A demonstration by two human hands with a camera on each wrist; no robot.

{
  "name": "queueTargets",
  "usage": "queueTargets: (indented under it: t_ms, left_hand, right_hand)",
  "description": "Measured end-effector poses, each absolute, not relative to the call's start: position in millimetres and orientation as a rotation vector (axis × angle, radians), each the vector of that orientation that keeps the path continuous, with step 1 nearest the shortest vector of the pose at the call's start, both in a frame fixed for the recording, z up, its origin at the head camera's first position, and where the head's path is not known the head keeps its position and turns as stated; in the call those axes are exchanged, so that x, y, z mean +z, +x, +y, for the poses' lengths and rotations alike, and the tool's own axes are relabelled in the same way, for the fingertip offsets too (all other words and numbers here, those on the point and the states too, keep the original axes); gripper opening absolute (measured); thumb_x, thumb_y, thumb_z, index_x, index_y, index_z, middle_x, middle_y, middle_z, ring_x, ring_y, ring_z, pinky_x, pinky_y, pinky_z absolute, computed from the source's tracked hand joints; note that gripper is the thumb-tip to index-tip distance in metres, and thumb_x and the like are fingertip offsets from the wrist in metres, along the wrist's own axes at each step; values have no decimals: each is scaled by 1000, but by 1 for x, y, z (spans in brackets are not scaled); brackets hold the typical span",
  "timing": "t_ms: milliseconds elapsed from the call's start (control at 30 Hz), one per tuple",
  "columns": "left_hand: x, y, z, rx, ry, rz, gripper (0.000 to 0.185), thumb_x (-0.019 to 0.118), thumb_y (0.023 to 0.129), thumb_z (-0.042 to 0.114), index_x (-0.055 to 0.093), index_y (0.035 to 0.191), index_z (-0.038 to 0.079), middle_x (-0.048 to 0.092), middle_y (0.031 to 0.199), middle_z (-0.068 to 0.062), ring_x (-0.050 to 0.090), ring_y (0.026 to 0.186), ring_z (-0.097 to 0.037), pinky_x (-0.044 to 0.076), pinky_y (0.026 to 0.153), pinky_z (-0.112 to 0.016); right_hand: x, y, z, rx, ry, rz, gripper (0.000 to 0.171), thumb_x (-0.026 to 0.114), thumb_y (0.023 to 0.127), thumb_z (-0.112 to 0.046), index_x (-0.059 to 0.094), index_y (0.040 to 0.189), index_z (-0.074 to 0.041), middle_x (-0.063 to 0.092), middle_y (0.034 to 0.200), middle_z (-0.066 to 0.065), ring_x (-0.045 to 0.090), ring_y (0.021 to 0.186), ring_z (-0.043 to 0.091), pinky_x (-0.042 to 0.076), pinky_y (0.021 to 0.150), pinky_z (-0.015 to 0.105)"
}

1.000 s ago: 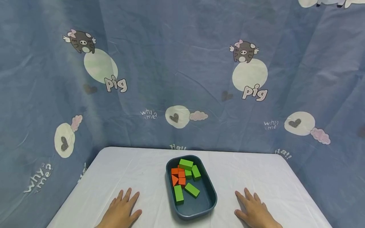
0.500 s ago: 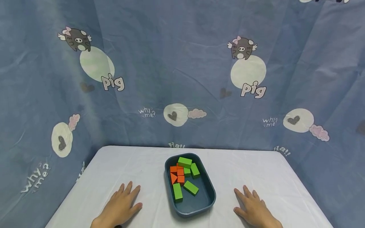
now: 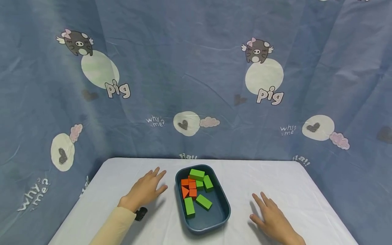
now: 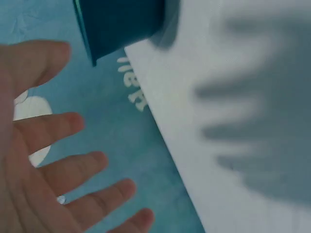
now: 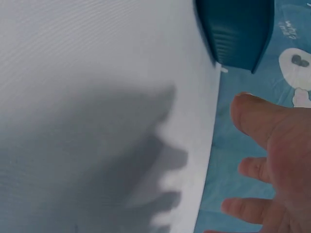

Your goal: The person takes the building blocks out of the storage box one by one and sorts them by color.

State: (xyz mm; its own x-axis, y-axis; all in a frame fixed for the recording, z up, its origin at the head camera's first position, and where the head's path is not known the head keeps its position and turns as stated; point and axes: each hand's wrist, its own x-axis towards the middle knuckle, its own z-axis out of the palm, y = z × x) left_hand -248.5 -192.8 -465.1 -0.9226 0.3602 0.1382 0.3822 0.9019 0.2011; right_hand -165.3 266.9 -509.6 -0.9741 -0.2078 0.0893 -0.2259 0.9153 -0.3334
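Note:
A dark blue tray [image 3: 211,223] stands mid-table. Several green blocks [image 3: 203,202] and several orange blocks [image 3: 192,185] lie inside it, the orange ones grouped at its left side. Left of the tray my left hand [image 3: 145,189] hovers over the table, fingers spread and holding nothing; the left wrist view shows its spread fingers [image 4: 73,172] near the tray's outer wall [image 4: 121,24]. To the tray's right is my right hand [image 3: 272,217], fingers extended, nothing held. In the right wrist view its thumb [image 5: 257,116] points toward the tray's side [image 5: 235,36].
A white cloth covers the table [image 3: 245,177]. Behind it hangs a blue patterned curtain [image 3: 214,78], which also runs down the left side. A small black device [image 3: 141,213] sits at my left wrist, below a cream sleeve [image 3: 114,226].
My left hand has risen off the table and moved forward and right, toward the tray. My right hand has lifted slightly. The tray and blocks stay as they were; the head view shifts slightly.

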Motion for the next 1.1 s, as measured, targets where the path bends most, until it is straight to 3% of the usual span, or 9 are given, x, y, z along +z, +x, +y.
queueTargets:
  t_ms: [333, 667, 867, 1100]
  left_hand:
    - [-473, -298, -159, -815, -820, -2981, 58, 64, 102, 25, 44, 155, 8, 38, 159, -19, 43, 141, -38, 36, 115, -55]
    - [-487, -320, -144, -1173, -851, -2969, 52, 62, 101, 10, 49, 152, 7, 51, 151, -15, 45, 140, -35, 36, 114, -56]
    - [-494, -328, -141, -1183, -894, -2933, 54, 59, 91, -15, 62, 140, 6, 50, 152, -13, 40, 143, -39, 33, 115, -57]
    - [-497, -334, -130, -1072, -879, -2946, 56, 56, 84, -22, 65, 135, 0, 50, 153, -8, 40, 143, -38, 25, 118, -61]
  right_hand:
    - [-504, -161, 268, 530, 353, -2969, 71, 77, 92, -33, 50, 149, -2, 40, 150, 36, 47, 126, 61, 41, 103, 69]
    - [-501, -159, 268, 538, 353, -2978, 72, 76, 92, -33, 47, 152, -4, 38, 152, 36, 44, 127, 63, 40, 102, 70]
    - [-502, -160, 272, 541, 337, -2986, 72, 76, 92, -33, 47, 152, -4, 37, 152, 35, 45, 127, 63, 41, 102, 69]
    - [-502, -160, 276, 565, 312, -2990, 73, 75, 93, -34, 45, 154, -6, 35, 155, 34, 43, 129, 61, 42, 101, 70]
